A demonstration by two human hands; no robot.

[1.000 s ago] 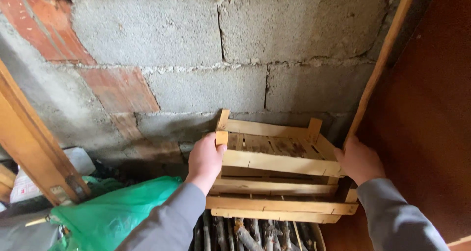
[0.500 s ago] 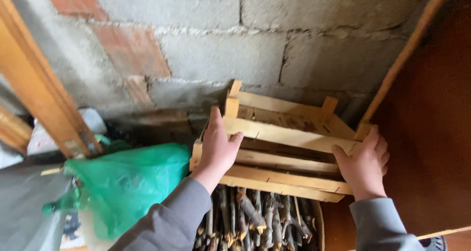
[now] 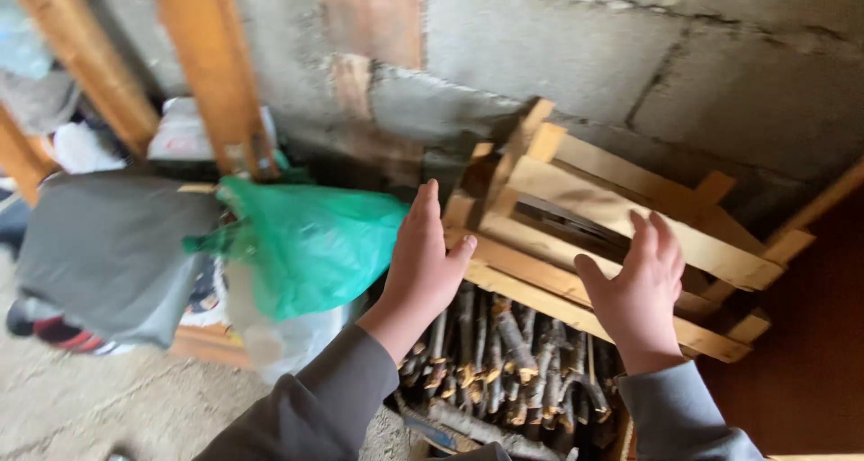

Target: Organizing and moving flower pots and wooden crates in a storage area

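hands: left grip [image 3: 423, 263] and right grip [image 3: 641, 285] flat, empty, against wooden crate [image 3: 612, 245].

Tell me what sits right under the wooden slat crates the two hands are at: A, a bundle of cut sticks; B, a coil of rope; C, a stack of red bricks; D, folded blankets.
A: below the wooden slat crates, between the left hand and right hand, the cut ends of a bundle of sticks show.

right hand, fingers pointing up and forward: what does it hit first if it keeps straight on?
Most likely the wooden crate: the right hand is open with its fingers aimed at a front slat. Depth is unclear; it may already touch.
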